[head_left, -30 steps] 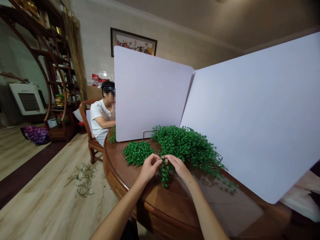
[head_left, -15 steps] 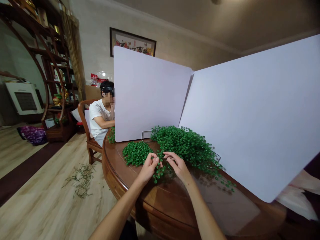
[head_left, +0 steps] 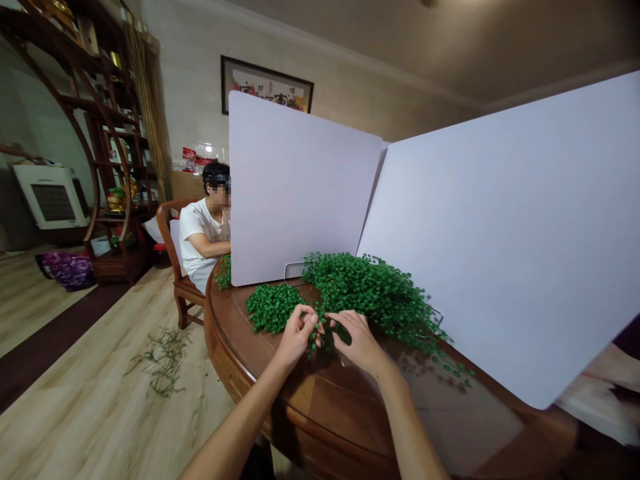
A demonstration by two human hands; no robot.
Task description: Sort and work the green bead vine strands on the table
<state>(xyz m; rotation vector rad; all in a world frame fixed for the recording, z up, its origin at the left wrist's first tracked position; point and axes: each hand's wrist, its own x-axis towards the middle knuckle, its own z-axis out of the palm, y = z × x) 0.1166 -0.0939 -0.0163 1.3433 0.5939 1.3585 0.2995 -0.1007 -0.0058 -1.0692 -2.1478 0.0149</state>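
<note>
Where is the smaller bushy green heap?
In the head view, the smaller green heap sits on the brown wooden table, left of the larger green heap, beside the left hand.

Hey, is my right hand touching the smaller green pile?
Apart: the head view shows your left hand between your right hand and the smaller green pile.

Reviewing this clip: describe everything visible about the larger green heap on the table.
The larger green heap is a loose, bushy mass of small round leaves on thin stems, possibly artificial. It lies on the brown table before two white panels, thinning into stray sprigs toward the right. The right hand is in front of it; whether they touch is unclear.
</note>
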